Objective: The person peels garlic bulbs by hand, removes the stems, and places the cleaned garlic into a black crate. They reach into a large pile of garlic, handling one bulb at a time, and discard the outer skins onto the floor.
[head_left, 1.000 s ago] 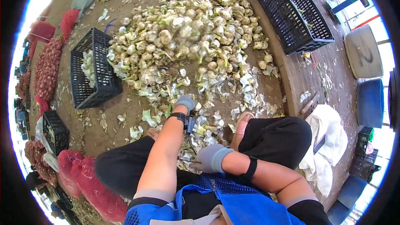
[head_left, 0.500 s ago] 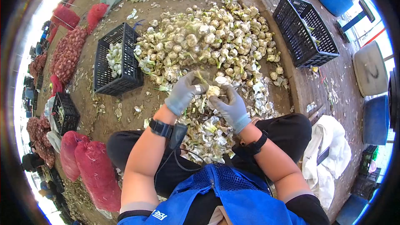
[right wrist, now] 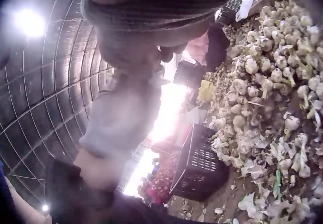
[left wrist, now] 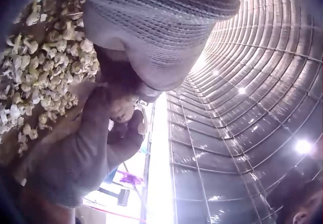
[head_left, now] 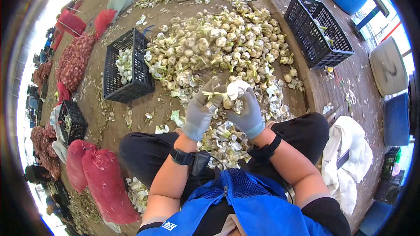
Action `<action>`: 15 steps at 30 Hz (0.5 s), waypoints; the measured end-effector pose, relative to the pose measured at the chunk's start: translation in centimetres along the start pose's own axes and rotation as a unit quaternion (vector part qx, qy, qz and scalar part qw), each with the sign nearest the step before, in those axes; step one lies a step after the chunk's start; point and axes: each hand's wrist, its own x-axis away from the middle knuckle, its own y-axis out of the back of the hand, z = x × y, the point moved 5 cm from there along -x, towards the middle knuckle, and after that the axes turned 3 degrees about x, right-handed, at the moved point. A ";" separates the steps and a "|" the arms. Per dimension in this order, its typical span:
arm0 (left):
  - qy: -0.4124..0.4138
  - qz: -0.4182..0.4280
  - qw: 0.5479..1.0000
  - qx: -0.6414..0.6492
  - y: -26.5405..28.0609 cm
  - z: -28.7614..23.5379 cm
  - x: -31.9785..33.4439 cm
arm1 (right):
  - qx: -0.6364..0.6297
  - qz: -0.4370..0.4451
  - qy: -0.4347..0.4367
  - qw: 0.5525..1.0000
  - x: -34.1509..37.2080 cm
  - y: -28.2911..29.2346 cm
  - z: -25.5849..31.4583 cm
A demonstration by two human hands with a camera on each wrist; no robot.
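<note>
In the head view, both gloved hands meet over the scattered peel in front of the lap. My left hand (head_left: 199, 116) curls its fingers at the stem side of a garlic bulb (head_left: 228, 102). From the other side my right hand (head_left: 248, 116) grips the bulb, with a broad white flap of skin (head_left: 237, 88) standing up by its fingers. The left wrist view shows the bulb (left wrist: 122, 109) between the two hands. In the right wrist view, the hands overlap and hide the bulb.
A large heap of garlic (head_left: 210, 39) lies ahead on the ground. Left of it stands a black crate (head_left: 144, 76) with white bulbs inside; another black crate (head_left: 323, 46) sits on the raised boards at right. Red mesh sacks (head_left: 107, 183) lie at left, a white cloth (head_left: 350, 148) at right.
The hands were apart and low a second ago, the left at the peel, the right near the lap. They came together around a garlic bulb, and a white skin flap now stands out.
</note>
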 end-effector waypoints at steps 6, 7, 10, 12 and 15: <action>-0.040 -0.014 0.999 -0.020 0.6 0.3 -0.1 | -0.119 0.021 -0.089 0.989 -0.3 -0.4 -1.3; -0.027 -0.026 0.998 -0.051 0.9 0.5 -0.1 | -0.118 0.021 -0.090 0.989 -0.3 -0.3 -1.4; -0.042 -0.020 0.999 0.019 0.5 0.8 0.0 | -0.038 0.038 -0.044 0.998 -0.4 -0.2 -0.7; -0.061 -0.041 0.997 -0.003 0.8 1.0 0.1 | 0.034 0.027 -0.021 0.999 -0.5 0.0 0.2; -0.068 -0.073 0.988 -0.116 1.5 1.1 0.2 | -0.349 0.082 -0.231 0.904 -0.4 -1.2 -0.6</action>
